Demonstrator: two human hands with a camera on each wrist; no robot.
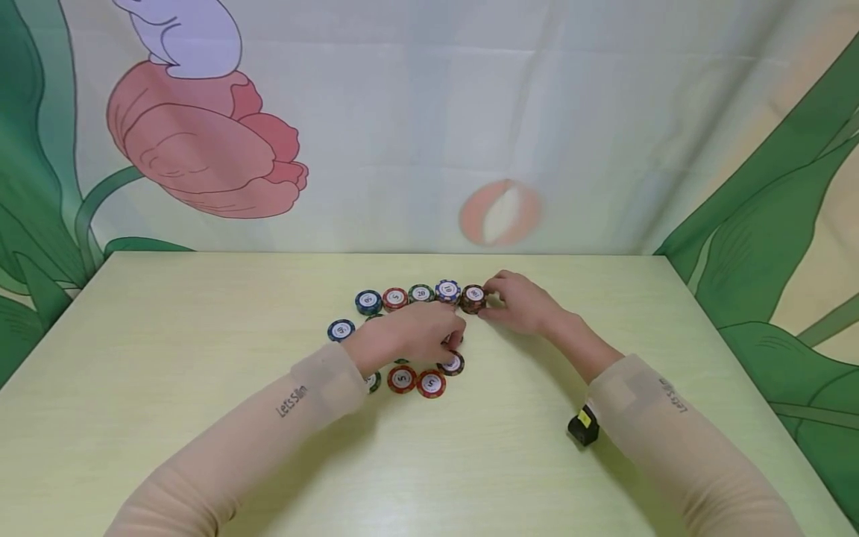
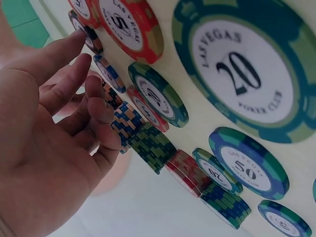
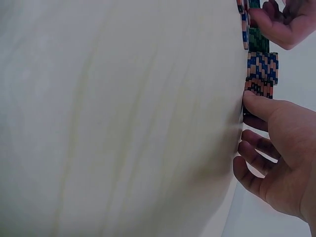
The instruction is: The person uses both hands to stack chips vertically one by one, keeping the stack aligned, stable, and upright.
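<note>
At the right end of a back row of poker chip stacks, my right hand (image 1: 526, 302) holds a black-and-orange chip stack (image 1: 473, 297) between thumb and fingers. The right wrist view shows the thumb against the side of this stack (image 3: 259, 88). My left hand (image 1: 426, 332) reaches over the loose chips, palm down. Its thumb tip touches a dark chip (image 1: 452, 364) at the front right of the group; the other fingers are bent loosely, as the left wrist view shows. The hand and sleeve hide several chips.
Left of the held stack stand a blue stack (image 1: 447, 291), a green one (image 1: 421, 293), a red one (image 1: 395, 299) and a blue-green one (image 1: 368, 302). Flat on the table lie two red chips (image 1: 402, 379) and a blue-green chip (image 1: 341, 330). A small black object (image 1: 583, 427) is beside the right sleeve.
</note>
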